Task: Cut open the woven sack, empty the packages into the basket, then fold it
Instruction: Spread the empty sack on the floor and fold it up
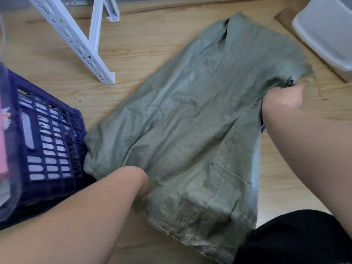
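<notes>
A grey-green woven sack [190, 119] lies flat and wrinkled on the wooden floor, its stitched end near me and its frayed open end far right. My right hand [283, 98] grips the sack's right edge near the open end, fingers curled round the fabric. My left hand [141, 185] goes under a fold of the sack near its lower left; its fingers are hidden by the fabric. The purple plastic basket [47, 149] stands at the left, touching the sack's left corner, with pale packages showing through its grid wall.
A white perforated metal rack leg [76, 40] stands on the floor behind the sack. A translucent plastic bin [323, 31] sits at the far right on brown cardboard. A pink package [2, 145] shows at the left edge. My dark-clothed leg [297, 239] is at bottom right.
</notes>
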